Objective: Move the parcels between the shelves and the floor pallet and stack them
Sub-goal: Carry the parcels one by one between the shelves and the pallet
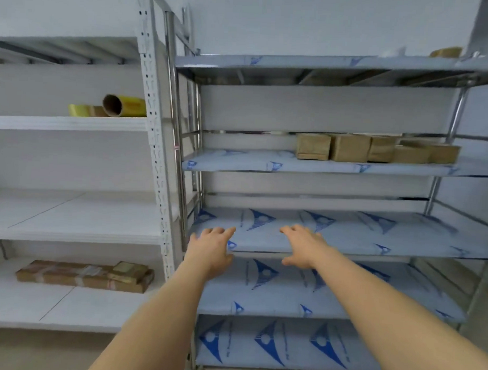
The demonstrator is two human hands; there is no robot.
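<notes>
— Five brown parcels (377, 149) sit in a row on the second level of the metal rack (321, 166), toward its right end, touching or nearly touching each other. What else is stored?

— On the white shelving unit (73, 123) to the left, a flat taped parcel (76, 274) lies on the lowest visible board with a smaller parcel (130, 269) resting on its right end. Higher up on that unit lie two yellow tape rolls (110, 106) on their sides.

— And the rack's other levels?

— Covered in pale film printed with blue triangle logos. On the top level (324, 61) something brownish (446, 51) and something white (392, 51) peek over the edge; too blurred and cut off to name. I see no floor pallet in this view.

— Anything else unclear?

— The rack's right side runs out of frame, and the parcels' labels cannot be read.

— The hands?

— Both arms reach forward, bare. The left hand (211, 248) is at the front left corner of the third level (346, 235), palm down, fingers relaxed and slightly spread. The right hand (303, 247) is beside it, also palm down, fingers loosely extended over the shelf's front edge, thumb hanging below. Neither holds anything; whether they touch the film I cannot tell.
</notes>
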